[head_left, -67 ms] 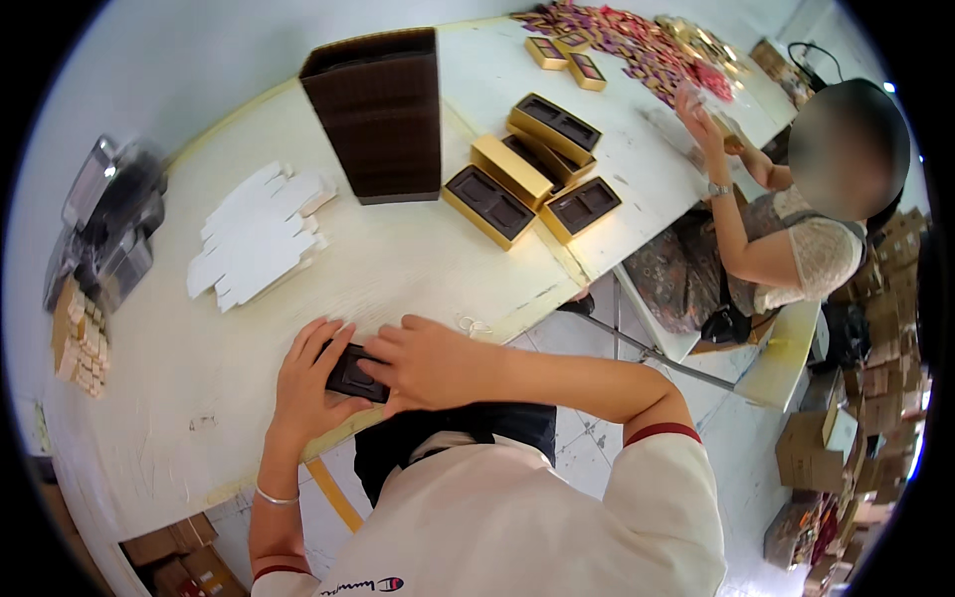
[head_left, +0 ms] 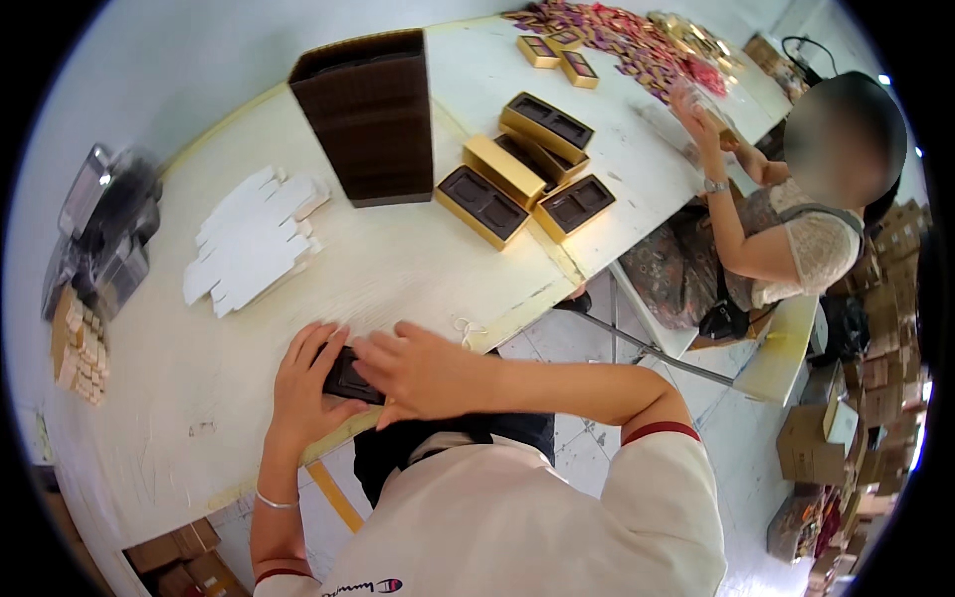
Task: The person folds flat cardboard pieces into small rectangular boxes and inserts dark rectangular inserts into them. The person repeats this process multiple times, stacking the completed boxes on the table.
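Observation:
At the table's near edge, my left hand (head_left: 306, 383) grips a small dark brown plastic tray with recesses (head_left: 345, 378). Its fingers lie along the far side and the thumb along the near side. Over the tray's right end, my right hand (head_left: 413, 370) has bent fingers on it, a little blurred; the palm hides that end. Beyond my hands lies a stack of flat white card blanks (head_left: 249, 244). Further back stands a tall pile of nested dark brown trays (head_left: 370, 129). To its right are several gold boxes (head_left: 482, 204), most with such dark trays in them.
A person (head_left: 786, 239) sits at the right side, hands over the table (head_left: 468, 284). Many small purple and red wrapped pieces (head_left: 607, 35) cover the far end. Clear plastic containers (head_left: 109, 219) and small pale blocks (head_left: 82, 348) are at the left. Cardboard boxes (head_left: 821, 438) line the right.
My right hand has shifted slightly left, its fingers lifting a little over the tray. My left hand stays on the tray. The whole view has shifted slightly.

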`<state>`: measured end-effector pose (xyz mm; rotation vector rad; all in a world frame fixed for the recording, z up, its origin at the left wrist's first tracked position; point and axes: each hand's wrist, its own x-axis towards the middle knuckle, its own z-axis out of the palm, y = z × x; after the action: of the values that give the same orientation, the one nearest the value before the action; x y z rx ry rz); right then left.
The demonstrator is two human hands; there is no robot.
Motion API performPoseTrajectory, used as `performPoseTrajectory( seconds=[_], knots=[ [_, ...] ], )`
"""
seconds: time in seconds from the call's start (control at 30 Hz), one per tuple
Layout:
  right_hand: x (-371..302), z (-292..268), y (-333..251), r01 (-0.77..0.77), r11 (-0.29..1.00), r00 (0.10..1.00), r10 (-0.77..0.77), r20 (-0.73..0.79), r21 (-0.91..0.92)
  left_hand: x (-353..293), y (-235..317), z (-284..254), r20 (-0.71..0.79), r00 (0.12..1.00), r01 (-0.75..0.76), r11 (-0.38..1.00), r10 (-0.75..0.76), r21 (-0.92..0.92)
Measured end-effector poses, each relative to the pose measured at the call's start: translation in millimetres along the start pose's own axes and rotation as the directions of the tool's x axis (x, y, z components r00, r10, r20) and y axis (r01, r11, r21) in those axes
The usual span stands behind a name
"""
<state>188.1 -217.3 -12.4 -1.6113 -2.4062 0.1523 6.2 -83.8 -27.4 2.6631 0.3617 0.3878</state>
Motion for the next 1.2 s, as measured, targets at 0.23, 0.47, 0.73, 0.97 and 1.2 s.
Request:
performPoseTrajectory(
  seconds=[0.23,0.47,0.73,0.97,1.2],
  knots=[
    [-4,57,-41,-0.205,0.965,0.945,0.152,-0.29,-0.163,-13,9,3,0.046,0.991,0.121,0.989,-0.125,0.085],
    [5,64,-48,-0.268,0.964,0.912,0.254,-0.32,0.003,-14,13,1,0.139,0.989,0.015,0.962,-0.055,0.274],
    [8,77,-44,-0.357,0.931,0.85,0.291,-0.44,-0.072,-21,8,7,0.114,0.983,0.124,0.976,-0.145,0.177],
    [-60,-19,14,-0.419,0.903,0.742,0.4,-0.539,0.093,-41,26,11,-0.35,0.932,0.046,0.989,-0.092,-0.139],
    [-201,-115,136,-0.491,0.751,0.74,0.627,-0.243,0.441,-60,24,29,-0.351,0.901,0.19,0.959,-0.255,-0.211]
  ],
)
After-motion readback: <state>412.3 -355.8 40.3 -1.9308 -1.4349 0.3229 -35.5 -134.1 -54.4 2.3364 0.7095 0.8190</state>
